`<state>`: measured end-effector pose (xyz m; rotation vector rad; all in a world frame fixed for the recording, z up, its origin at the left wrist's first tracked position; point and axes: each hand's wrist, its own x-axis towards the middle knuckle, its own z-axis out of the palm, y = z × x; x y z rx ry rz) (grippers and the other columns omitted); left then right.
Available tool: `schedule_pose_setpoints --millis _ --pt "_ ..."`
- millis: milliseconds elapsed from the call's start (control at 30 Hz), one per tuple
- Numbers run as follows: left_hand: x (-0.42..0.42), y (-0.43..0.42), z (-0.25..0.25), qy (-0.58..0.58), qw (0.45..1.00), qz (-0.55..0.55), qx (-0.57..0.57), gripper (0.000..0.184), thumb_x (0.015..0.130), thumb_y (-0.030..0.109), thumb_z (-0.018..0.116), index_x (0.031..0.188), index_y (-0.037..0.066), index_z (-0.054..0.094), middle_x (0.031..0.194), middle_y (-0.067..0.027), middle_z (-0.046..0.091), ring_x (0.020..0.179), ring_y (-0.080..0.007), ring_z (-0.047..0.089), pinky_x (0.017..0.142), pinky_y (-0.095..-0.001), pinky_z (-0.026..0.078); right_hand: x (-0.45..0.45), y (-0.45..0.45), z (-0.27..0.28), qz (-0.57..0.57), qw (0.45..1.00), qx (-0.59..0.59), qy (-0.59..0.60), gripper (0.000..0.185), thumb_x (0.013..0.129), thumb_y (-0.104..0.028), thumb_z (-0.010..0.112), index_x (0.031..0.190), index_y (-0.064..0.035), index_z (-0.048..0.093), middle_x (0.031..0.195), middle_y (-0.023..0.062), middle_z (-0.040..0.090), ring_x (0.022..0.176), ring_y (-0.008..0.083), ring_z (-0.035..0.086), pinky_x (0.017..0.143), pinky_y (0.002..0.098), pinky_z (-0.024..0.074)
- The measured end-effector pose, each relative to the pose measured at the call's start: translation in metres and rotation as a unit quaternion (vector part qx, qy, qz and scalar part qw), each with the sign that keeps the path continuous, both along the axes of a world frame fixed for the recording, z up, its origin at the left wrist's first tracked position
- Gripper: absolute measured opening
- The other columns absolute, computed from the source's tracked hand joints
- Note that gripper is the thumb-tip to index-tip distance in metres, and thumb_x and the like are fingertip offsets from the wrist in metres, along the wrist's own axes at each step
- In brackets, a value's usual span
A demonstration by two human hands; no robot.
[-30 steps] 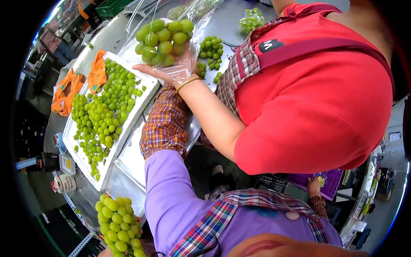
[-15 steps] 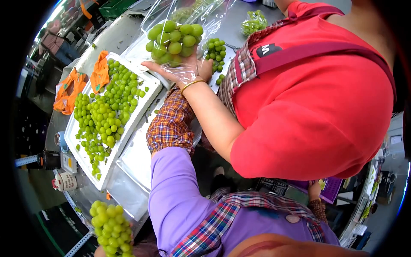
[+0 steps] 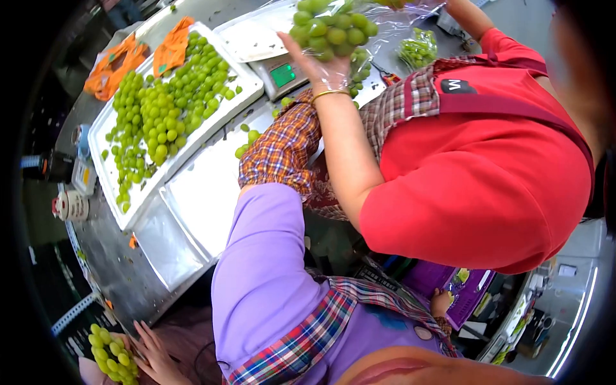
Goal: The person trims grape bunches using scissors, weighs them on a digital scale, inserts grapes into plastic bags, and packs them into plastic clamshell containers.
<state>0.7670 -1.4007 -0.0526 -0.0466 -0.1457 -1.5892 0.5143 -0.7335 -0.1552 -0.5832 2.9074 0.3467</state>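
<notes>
My left arm, in a purple sleeve and an orange plaid cuff point(image 3: 282, 144), reaches up beneath a co-worker's bare forearm; the left hand is hidden there. Above it, the co-worker's hand point(image 3: 327, 72) supports a bunch of green grapes point(image 3: 333, 32) in clear plastic. A scale point(image 3: 282, 74) with a green display stands just left of that hand. On the lower right, my right hand point(image 3: 441, 303) is small in view, its fingers curled beside a purple crate point(image 3: 471, 298). Something small and green point(image 3: 461, 277) lies by it; what the fingers grip is unclear.
A white tray point(image 3: 131, 215) holds loose and bunched grapes, with orange bags point(image 3: 117, 67) at its upper edge. The co-worker in red point(image 3: 468, 179) stands close on the right. Another person's hands point(image 3: 154, 356) hold grapes point(image 3: 112, 356) at the lower left.
The bagged grapes and the co-worker's hand have shifted up and right. The scale display has come into view. My left hand, partly visible earlier, is now hidden. The lower-left grapes appear lower.
</notes>
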Motion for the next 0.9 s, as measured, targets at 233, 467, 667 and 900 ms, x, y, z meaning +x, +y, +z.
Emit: schedule_pose_setpoints --millis 233,467,667,900 --pt "-0.014 -0.007 -0.016 0.056 0.997 -0.057 -0.018 0.098 0.068 0.084 0.04 0.13 0.008 0.042 0.125 -0.0139 0.047 0.113 -0.0313 0.049 0.094 -0.0522 0.042 0.001 -0.004 0.003 -0.007 1.0 -0.018 -0.014 0.036 0.084 -0.029 0.059 0.098 0.0041 0.059 0.092 0.0258 0.062 0.088 0.0434 0.058 0.076 0.0473 0.0453" --pt "0.074 -0.021 -0.069 -0.411 0.861 -0.264 -0.144 0.059 0.088 0.045 0.053 0.127 0.003 0.041 0.108 -0.0105 0.057 0.1 -0.0266 0.057 0.083 -0.0406 0.05 -0.013 0.013 -0.012 0.029 1.0 -0.008 0.007 0.035 0.084 -0.029 0.058 0.094 0.0046 0.058 0.087 0.0267 0.062 0.081 0.0443 0.059 0.069 0.0492 0.0467" --pt "0.133 -0.044 -0.089 -0.326 0.886 -0.291 0.155 0.037 0.079 -0.001 0.057 0.113 0.0 0.041 0.102 -0.0255 0.053 0.083 -0.0403 0.061 0.068 -0.0515 0.056 -0.002 -0.002 -0.001 0.007 1.0 -0.016 -0.02 0.035 0.085 -0.03 0.057 0.093 0.0048 0.058 0.088 0.0267 0.061 0.085 0.0445 0.057 0.073 0.0495 0.0439" --pt "0.234 0.113 -0.037 -0.231 0.949 -0.197 0.08 0.052 0.078 0.001 0.054 0.126 0.01 0.036 0.116 -0.0231 0.047 0.096 -0.0427 0.055 0.073 -0.051 0.051 -0.014 0.011 -0.006 0.06 0.997 -0.056 -0.011 0.037 0.085 -0.031 0.057 0.088 0.0054 0.059 0.088 0.0276 0.062 0.083 0.0449 0.058 0.071 0.0498 0.0452"
